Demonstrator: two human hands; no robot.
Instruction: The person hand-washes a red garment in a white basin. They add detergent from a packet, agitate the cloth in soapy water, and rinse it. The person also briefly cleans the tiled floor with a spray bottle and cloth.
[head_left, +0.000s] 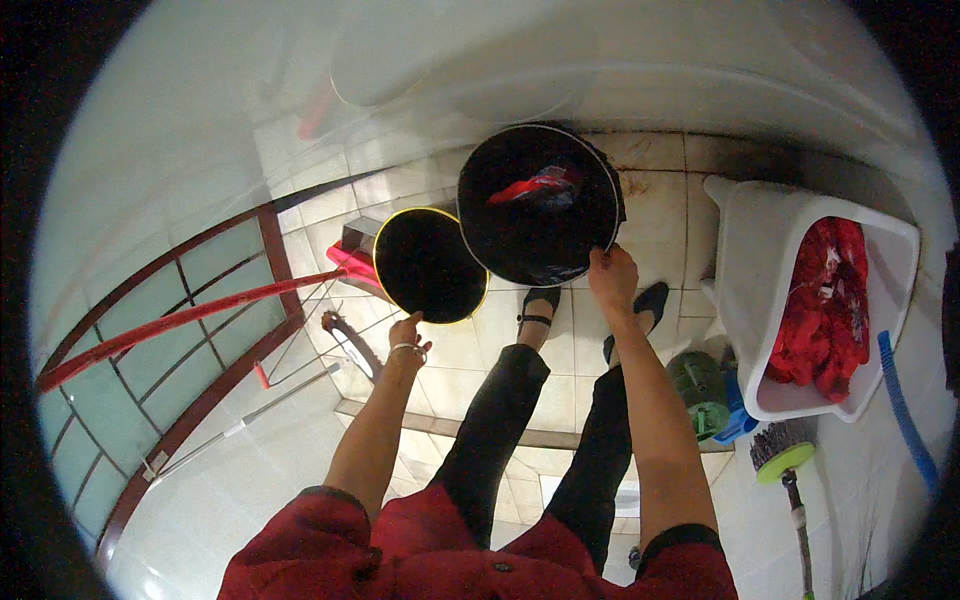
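My left hand (409, 337), with a bracelet at the wrist, pinches the near edge of a round bin with a yellow rim (430, 266). Its inside is black, and I cannot make out any contents. Farther right, my right hand (615, 277) grips the near right rim of a larger round bin (525, 240), which has a pale rim and a black lining. Red and clear plastic wrapping (536, 186) lies inside it. The two bins meet or overlap in view, and both mouths face up toward me.
At left, a red pole (195, 309) slants past a framed glass door (187, 300), near a red dustpan (356, 262) and a broom head (351, 345). To the right are a white basin (739, 300) with red cloth (821, 322), a green container (697, 386) and a round brush (784, 454).
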